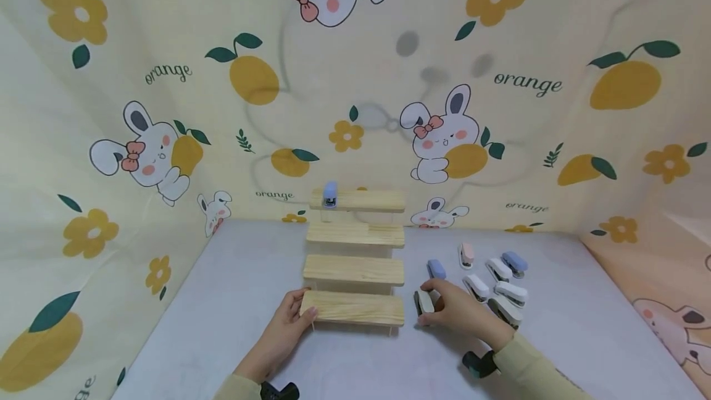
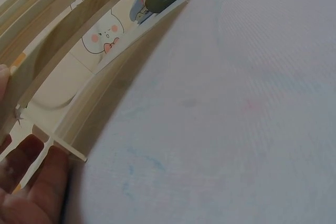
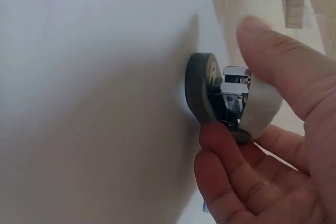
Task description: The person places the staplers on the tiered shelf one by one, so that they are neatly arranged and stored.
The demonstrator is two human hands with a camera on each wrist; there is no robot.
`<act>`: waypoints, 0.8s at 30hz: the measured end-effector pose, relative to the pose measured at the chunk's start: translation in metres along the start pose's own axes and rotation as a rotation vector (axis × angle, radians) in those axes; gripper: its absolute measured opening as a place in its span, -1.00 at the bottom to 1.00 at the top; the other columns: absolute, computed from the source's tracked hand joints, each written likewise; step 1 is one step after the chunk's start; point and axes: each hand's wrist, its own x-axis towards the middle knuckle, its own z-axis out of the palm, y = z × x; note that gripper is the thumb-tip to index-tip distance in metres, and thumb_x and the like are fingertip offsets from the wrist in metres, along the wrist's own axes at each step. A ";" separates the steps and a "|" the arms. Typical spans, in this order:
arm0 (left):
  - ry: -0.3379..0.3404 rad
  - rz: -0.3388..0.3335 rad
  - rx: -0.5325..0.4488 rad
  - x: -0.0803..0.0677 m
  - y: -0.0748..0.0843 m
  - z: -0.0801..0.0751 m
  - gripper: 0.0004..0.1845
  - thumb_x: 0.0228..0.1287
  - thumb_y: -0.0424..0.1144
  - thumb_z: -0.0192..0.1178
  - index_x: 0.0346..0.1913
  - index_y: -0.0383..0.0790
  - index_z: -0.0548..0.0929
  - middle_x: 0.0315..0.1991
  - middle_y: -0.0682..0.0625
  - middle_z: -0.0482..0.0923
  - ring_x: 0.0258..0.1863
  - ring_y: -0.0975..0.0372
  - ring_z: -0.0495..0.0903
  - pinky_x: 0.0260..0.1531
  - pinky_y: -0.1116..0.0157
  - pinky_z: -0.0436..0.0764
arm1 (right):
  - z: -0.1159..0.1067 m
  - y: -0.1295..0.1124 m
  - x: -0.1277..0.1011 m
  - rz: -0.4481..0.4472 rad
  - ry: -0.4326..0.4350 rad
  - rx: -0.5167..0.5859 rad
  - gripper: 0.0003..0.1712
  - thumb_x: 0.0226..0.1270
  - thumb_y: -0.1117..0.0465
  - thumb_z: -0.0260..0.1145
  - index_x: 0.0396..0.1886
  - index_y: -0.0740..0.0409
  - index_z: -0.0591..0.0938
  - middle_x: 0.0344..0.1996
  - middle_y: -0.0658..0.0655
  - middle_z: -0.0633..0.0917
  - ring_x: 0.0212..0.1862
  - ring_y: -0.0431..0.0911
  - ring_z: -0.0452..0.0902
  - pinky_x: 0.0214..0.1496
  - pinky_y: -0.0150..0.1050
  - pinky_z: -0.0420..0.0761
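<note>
My left hand (image 1: 284, 324) grips the left end of the lowest board on a four-step wooden display stand (image 1: 355, 308), thumb on top and fingers beneath. Just right of that board, my right hand (image 1: 465, 313) holds a small stapler (image 1: 425, 302) between thumb and fingers. The right wrist view shows its white top, silver metal middle and dark green base (image 3: 197, 87), close over the table. A blue stapler (image 1: 330, 194) stands at the left of the top board. Behind the held stapler lies another blue one (image 1: 436, 268).
Several more staplers lie in a loose group at the right, among them a pink one (image 1: 466, 255), a blue one (image 1: 515, 263) and a white one (image 1: 511, 293). The pale table (image 1: 233, 283) meets a printed cloth backdrop (image 1: 355, 73) at the back and sides.
</note>
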 end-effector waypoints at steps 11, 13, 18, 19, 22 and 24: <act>0.008 0.021 -0.016 0.000 0.000 -0.002 -0.33 0.14 0.00 0.16 0.22 -0.19 0.15 0.26 -0.22 0.17 0.19 0.06 0.26 0.11 0.25 0.34 | 0.007 -0.007 0.001 -0.013 0.052 -0.072 -0.20 -0.11 -0.18 0.39 0.11 0.09 0.40 -0.51 -0.11 0.55 -0.45 -0.25 0.45 -0.48 -0.31 0.46; 0.006 0.015 -0.019 0.000 -0.001 -0.002 -0.32 0.14 0.00 0.16 0.22 -0.20 0.14 0.26 -0.23 0.17 0.19 0.04 0.26 0.11 0.24 0.34 | 0.003 -0.009 -0.001 -0.005 0.081 -0.083 -0.20 -0.12 -0.19 0.39 0.12 0.08 0.41 -0.50 -0.11 0.55 -0.45 -0.25 0.44 -0.47 -0.31 0.46; 0.008 0.006 -0.020 0.000 -0.005 -0.001 -0.32 0.12 0.01 0.17 0.22 -0.15 0.16 0.26 -0.19 0.18 0.20 0.08 0.25 0.13 0.24 0.32 | -0.015 -0.015 -0.005 -0.012 0.230 -0.107 -0.20 -0.11 -0.26 0.34 0.15 -0.03 0.41 -0.30 -0.08 0.56 -0.33 -0.22 0.45 -0.38 -0.31 0.48; 0.007 0.007 -0.020 0.001 -0.005 -0.001 -0.33 0.12 0.01 0.18 0.22 -0.15 0.16 0.26 -0.18 0.18 0.20 0.09 0.25 0.13 0.24 0.31 | -0.020 -0.016 -0.005 -0.021 0.270 -0.118 -0.20 -0.10 -0.28 0.32 0.15 -0.06 0.40 -0.25 -0.08 0.55 -0.30 -0.20 0.45 -0.36 -0.30 0.48; 0.003 0.017 -0.027 0.001 -0.006 -0.001 -0.34 0.12 0.00 0.17 0.22 -0.15 0.16 0.26 -0.17 0.17 0.21 0.10 0.23 0.15 0.23 0.29 | -0.031 -0.022 -0.006 -0.067 0.396 -0.119 -0.22 -0.04 -0.31 0.26 0.18 -0.11 0.36 -0.13 -0.04 0.52 -0.26 -0.16 0.45 -0.33 -0.25 0.49; 0.000 0.027 -0.032 0.001 -0.006 -0.001 -0.34 0.14 -0.01 0.17 0.22 -0.16 0.16 0.26 -0.18 0.17 0.21 0.08 0.23 0.15 0.21 0.29 | -0.036 -0.026 -0.004 -0.101 0.483 -0.082 -0.22 -0.01 -0.29 0.25 0.20 -0.12 0.32 -0.14 -0.04 0.51 -0.26 -0.16 0.45 -0.32 -0.23 0.50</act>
